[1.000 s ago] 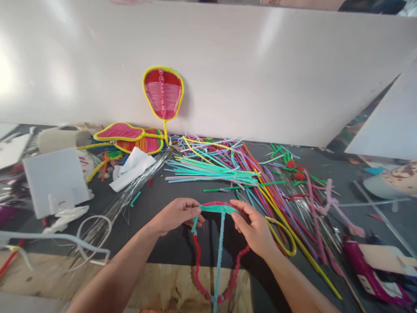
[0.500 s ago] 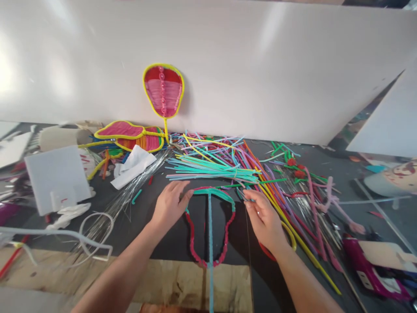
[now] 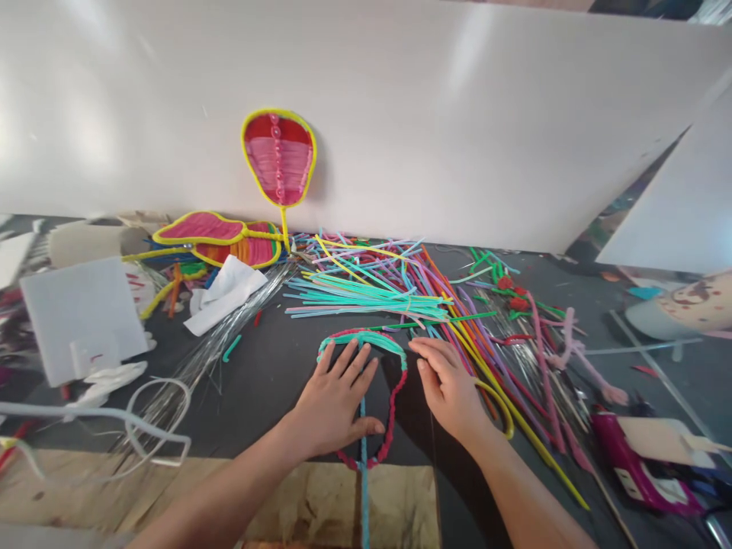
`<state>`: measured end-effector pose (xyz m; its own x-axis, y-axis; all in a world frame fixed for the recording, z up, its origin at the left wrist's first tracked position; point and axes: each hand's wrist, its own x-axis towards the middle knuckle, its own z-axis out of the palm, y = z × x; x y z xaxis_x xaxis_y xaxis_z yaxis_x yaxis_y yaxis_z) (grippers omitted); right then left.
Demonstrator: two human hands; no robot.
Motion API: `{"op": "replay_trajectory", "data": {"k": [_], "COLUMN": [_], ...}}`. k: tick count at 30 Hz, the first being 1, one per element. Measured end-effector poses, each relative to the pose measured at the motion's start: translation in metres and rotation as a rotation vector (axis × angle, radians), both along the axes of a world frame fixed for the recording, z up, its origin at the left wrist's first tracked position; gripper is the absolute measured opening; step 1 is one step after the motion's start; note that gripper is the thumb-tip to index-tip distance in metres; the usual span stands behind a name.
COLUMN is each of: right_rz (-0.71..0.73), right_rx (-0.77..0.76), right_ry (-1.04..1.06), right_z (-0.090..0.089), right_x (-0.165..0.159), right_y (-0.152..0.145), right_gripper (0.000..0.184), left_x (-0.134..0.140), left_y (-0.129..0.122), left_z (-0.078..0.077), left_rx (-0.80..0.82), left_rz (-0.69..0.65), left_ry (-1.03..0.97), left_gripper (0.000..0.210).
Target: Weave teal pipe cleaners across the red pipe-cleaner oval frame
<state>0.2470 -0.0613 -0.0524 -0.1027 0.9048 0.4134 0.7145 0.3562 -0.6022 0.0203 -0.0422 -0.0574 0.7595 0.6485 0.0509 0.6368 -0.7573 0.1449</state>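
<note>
A fan-shaped loop [image 3: 392, 412] of pink-red pipe cleaner, with turquoise pipe cleaner along its top, lies on the dark table. A light-blue pipe-cleaner stem [image 3: 365, 503] runs down its middle and past its lower edge. My left hand [image 3: 337, 404] rests flat over the loop's left half, fingers spread, hiding part of the stem and left side. Just right of the loop's upper corner is my right hand [image 3: 451, 389], its fingers loosely bent and thumb apart, with nothing visible in them. Beyond both hands lies a bundle of turquoise pipe cleaners [image 3: 371, 296].
A finished pink-and-red fan [image 3: 279, 156] with yellow edging stands against the white board [image 3: 400, 137]; more yellow-edged pieces [image 3: 217, 236] lie left of it. Wires [image 3: 229, 328], white paper [image 3: 226, 293] and a white cable [image 3: 142, 419] are leftward. Rightward sits a magenta glue gun [image 3: 634, 465].
My left hand has moved from the loop's upper left corner onto its middle and flattened. My right hand has shifted slightly left toward the loop. The view has turned a little.
</note>
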Motion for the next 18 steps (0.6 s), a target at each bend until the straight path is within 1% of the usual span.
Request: {"op": "replay_trajectory", "data": {"k": [9,11,13,15,18], "right_rz": [0.031,0.035,0.044,0.055,0.069], "right_rx": [-0.015,-0.017,-0.023,-0.025,-0.044], "right_ry": [-0.030,-0.046,-0.078,-0.120,-0.193], "right_z": [-0.006,-0.007,-0.008,-0.009,-0.008], "right_x": [0.001,0.001,0.002,0.002,0.003], "right_y": [0.002,0.002,0.003,0.004,0.005], "right_gripper": [0.029,0.030,0.031,0.032,0.035], "left_x": [-0.001,0.000,0.000,-0.001,-0.005], "left_y": [-0.001,0.000,0.002,0.006,0.015], "left_z": [-0.001,0.001,0.005,0.009,0.012], "left_rx": [0.007,0.019,0.040,0.069,0.102], "left_rz": [-0.004,-0.014,-0.006,0.064,0.248], "left_ry": [0.007,-0.011,-0.030,-0.050,-0.084], "left_gripper": [0.082,0.083,0.078,0.066,0.054]}}
